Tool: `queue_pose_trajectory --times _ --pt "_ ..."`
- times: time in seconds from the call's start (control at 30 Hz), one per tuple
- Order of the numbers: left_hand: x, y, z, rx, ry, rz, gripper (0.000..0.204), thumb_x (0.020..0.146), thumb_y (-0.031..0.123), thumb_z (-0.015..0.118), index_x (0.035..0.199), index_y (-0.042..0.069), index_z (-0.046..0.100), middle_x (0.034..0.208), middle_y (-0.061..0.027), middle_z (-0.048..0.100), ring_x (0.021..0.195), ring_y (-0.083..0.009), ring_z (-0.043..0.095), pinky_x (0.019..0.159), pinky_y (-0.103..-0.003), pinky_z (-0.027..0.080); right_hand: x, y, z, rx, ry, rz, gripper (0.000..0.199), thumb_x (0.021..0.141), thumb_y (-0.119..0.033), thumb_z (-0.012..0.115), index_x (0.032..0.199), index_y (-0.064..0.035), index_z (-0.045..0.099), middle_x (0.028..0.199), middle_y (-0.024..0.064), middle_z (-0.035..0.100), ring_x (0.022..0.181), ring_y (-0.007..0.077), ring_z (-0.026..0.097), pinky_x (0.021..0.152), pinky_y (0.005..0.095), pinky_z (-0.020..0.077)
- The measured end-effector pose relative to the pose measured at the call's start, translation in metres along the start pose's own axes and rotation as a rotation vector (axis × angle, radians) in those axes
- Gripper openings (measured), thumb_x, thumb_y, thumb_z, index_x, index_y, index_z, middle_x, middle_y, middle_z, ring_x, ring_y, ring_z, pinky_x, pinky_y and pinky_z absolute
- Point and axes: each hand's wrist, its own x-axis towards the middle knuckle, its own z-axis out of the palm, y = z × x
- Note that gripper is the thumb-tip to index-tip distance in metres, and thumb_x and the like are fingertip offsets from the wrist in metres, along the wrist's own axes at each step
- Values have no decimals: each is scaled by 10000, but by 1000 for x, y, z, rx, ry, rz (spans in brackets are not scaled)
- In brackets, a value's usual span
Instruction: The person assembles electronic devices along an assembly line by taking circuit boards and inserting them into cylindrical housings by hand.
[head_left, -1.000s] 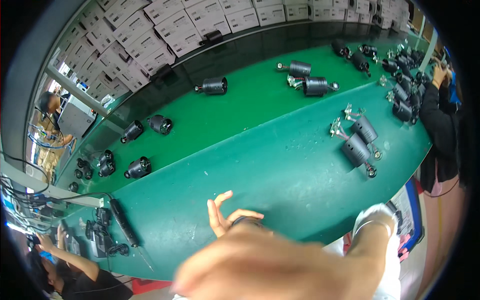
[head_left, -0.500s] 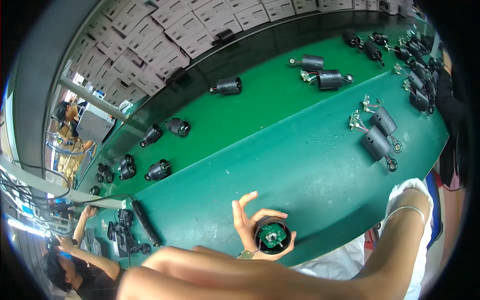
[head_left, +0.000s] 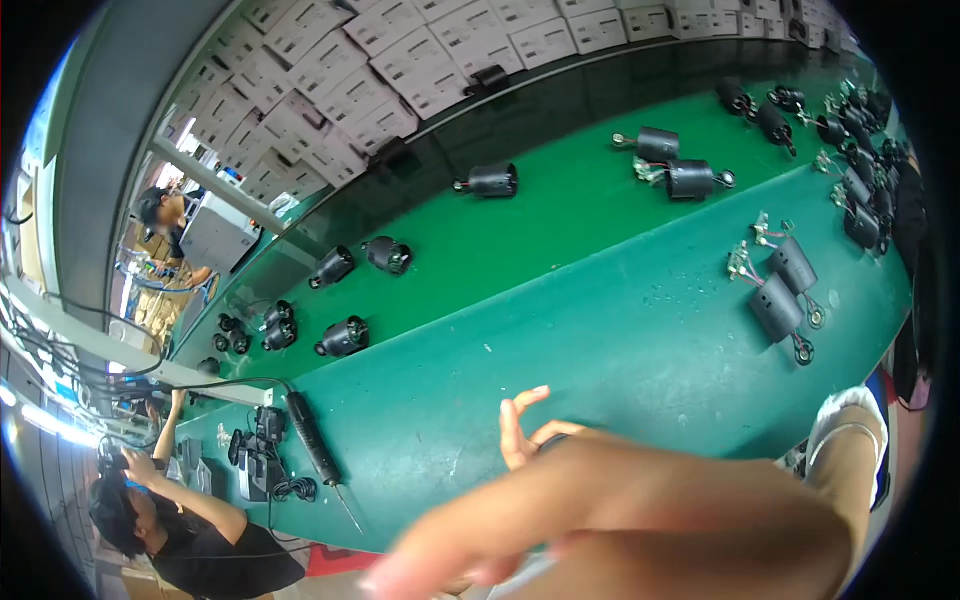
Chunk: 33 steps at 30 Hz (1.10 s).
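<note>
Across the lower middle my right hand (head_left: 560, 500) reaches leftward, blurred, with its fingers stretched out and nothing visible in them. Behind it, my left hand (head_left: 516, 436) shows only some fingers, two of them raised. A sliver of the black cylindrical housing (head_left: 554, 441) shows beside these fingers; the rest of it and the left palm are hidden by my right hand. To the left, a black corded electric screwdriver (head_left: 314, 440) lies on the green mat (head_left: 420, 420), its bit pointing toward the near edge, nearest to my right fingertips.
Two black housings (head_left: 777, 308) with wired boards lie on the mat at right. Several more stand on the lower green strip (head_left: 430, 280) behind. Black adapters (head_left: 262, 465) sit left of the screwdriver. Co-workers (head_left: 195, 530) are at the left; a dark sleeve (head_left: 908, 220) shows at far right.
My right hand has swung in front of my left hand, covering most of the housing and its green board. The view has shifted, so the bench appears farther right, and the whole screwdriver now shows.
</note>
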Motion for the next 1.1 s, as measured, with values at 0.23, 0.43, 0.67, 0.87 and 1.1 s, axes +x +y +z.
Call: queue_pose_trajectory --times 0.23,0.43,0.67,0.87,1.1 --pt "8 4 -11 80 -35 50 1269 598 46 788 1499 91 -105 1436 -218 226 768 -272 659 672 -306 549 -8 18 -23 120 118 -148 151 828 -85 594 976 -83 628 1283 141 498 1192 176 442 1061 376 246" --pt "10 5 -4 117 -37 28 1276 626 42 770 1482 108 -175 1417 -213 226 813 -234 663 691 -306 546 5 -49 -59 260 211 -307 125 827 -98 595 944 -96 639 1279 135 501 1202 169 432 1074 375 221" --pt "7 6 0 151 -33 47 1276 621 51 774 1479 102 -170 1418 -225 218 818 -247 661 682 -313 544 -53 -75 -98 550 149 -276 99 826 -113 595 907 -113 652 1274 128 503 1214 160 420 1090 374 193" --pt "12 7 7 32 103 59 1067 709 129 723 1512 93 23 1393 -209 344 801 -273 655 678 -327 549 -54 -44 -97 693 152 -292 85 825 -126 596 875 -126 663 1270 121 505 1224 153 410 1103 373 169" --pt "1 -2 15 -71 202 31 994 786 146 711 1521 154 42 1397 -222 306 784 -288 658 673 -351 558 17 40 -56 773 160 -389 82 823 -141 596 838 -143 676 1265 114 508 1236 145 398 1118 372 140"
